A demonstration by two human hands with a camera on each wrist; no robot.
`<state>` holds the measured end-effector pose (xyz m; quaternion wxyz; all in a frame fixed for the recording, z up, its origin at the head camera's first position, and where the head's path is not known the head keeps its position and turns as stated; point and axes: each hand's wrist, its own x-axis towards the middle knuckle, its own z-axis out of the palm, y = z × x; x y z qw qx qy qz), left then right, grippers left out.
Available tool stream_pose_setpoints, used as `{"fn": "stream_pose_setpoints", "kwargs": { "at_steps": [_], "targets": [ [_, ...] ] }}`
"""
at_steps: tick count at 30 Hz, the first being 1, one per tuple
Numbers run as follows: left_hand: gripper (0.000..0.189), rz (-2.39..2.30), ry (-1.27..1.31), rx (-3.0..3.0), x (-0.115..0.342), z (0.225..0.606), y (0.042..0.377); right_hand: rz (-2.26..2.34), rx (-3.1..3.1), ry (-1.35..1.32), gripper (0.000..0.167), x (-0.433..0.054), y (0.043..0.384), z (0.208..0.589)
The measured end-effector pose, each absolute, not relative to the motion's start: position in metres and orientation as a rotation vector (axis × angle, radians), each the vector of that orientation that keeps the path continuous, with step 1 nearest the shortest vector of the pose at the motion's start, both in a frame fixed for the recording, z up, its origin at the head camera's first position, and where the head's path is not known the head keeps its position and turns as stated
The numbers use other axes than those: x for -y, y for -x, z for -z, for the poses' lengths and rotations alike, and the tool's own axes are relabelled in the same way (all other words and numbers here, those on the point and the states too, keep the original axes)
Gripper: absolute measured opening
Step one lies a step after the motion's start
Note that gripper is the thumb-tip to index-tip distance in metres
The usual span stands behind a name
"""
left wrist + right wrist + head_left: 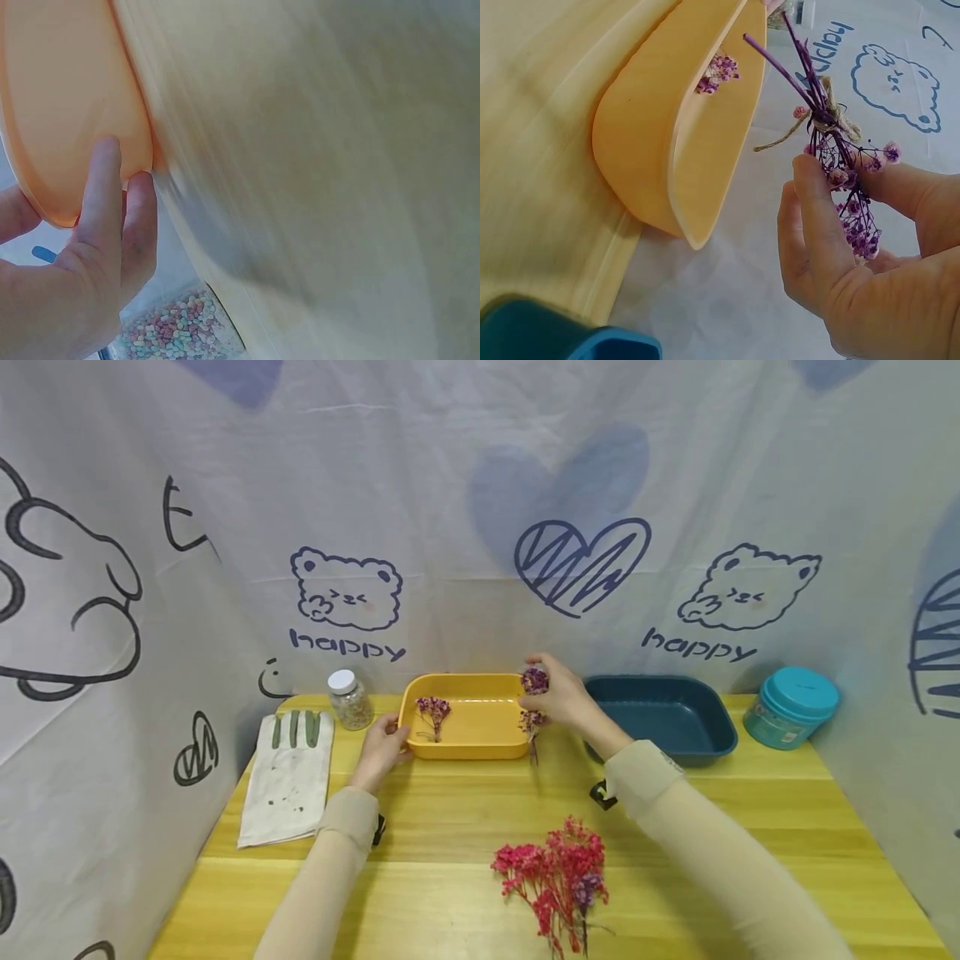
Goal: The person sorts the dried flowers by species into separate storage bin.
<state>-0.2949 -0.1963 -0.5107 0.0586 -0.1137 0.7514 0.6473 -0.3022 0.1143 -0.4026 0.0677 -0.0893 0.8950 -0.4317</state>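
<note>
With the yellow tray as the centre of the dial in the head view, the left hand grips its nine o'clock end, thumb and fingers clamped on the wall. At the three o'clock end, the right hand pinches a purple flower bunch between thumb and fingers, raised and apart from the tray, its stems toward six o'clock. Twine ties those stems. A second purple bunch lies inside the tray, toward nine o'clock. A white-capped jar of coloured pellets stands just beyond the left hand at nine o'clock; a white cloth with green strips lies between eight and nine. At three o'clock are a dark blue tray and, past it, a teal tub. Pink-red flowers with a purple sprig lie at five o'clock on the wooden table.
</note>
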Motion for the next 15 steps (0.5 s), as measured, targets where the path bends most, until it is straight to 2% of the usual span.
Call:
{"fn": "stream_pose_setpoints", "kwargs": {
  "at_steps": [15],
  "targets": [
    [0.048,-1.955,0.339,-2.296,0.196,0.513,0.295,1.426,-2.554,0.131,0.068,-0.095,0.319,0.412]
  ]
}}
